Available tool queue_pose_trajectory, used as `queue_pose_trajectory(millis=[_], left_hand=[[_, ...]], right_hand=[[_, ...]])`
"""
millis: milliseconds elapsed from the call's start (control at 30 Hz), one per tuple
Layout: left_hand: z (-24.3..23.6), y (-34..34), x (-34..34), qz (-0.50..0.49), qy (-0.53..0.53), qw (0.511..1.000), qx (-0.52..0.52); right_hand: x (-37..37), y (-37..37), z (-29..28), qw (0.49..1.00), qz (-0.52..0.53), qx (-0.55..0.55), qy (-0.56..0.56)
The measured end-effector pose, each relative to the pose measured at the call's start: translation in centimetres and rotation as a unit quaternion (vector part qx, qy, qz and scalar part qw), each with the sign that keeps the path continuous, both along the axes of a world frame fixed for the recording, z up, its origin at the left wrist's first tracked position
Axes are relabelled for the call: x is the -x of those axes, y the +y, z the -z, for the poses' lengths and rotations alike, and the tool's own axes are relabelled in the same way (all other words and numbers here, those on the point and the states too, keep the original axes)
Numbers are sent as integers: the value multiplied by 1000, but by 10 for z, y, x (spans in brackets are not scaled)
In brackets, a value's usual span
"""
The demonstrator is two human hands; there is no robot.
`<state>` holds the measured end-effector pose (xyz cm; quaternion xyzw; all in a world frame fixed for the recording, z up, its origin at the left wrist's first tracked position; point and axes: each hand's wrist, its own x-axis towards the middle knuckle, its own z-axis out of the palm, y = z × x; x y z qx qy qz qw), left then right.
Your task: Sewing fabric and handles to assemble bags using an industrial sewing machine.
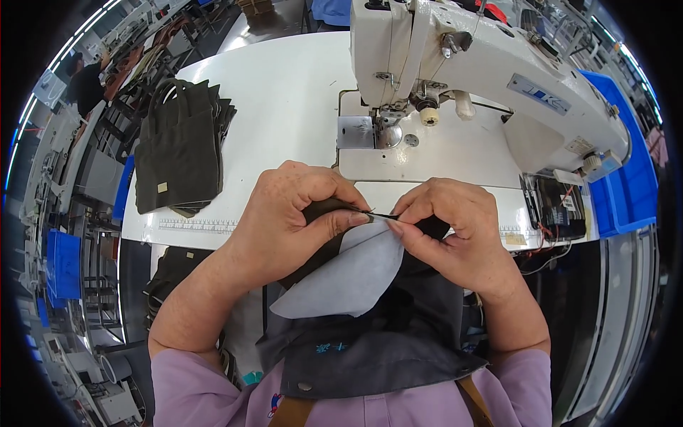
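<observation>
Both hands meet in front of the sewing machine (455,78), above the table's near edge. My left hand (299,213) pinches the upper edge of a dark fabric piece (324,208) between thumb and forefinger. Close beside it, my right hand (448,228) pinches the same edge, its other fingers curled. A pale grey panel (345,274) hangs below the fingers, its lower corner toward my left forearm. Whether the panel is joined to the dark fabric cannot be made out. The machine's presser area stands just beyond my hands, with no cloth under it.
A stack of dark handled bag pieces (181,149) lies on the left of the white table (284,85). Measuring tape (196,225) runs along the near edge. More dark pieces (178,274) hang below. A blue bin (619,196) and a dark pouch (558,206) are at right.
</observation>
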<state>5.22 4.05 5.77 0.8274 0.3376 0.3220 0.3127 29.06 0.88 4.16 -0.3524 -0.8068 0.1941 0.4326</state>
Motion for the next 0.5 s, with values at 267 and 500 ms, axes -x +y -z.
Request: queue_pose_trajectory(millis=[267, 500], left_hand=[[-2, -14, -7, 6, 5, 999, -33], [-7, -6, -19, 26, -22, 999, -36]], right_hand=[[3, -13, 2, 997, 62, -20, -44], [-17, -14, -17, 994, 38, -16, -97]])
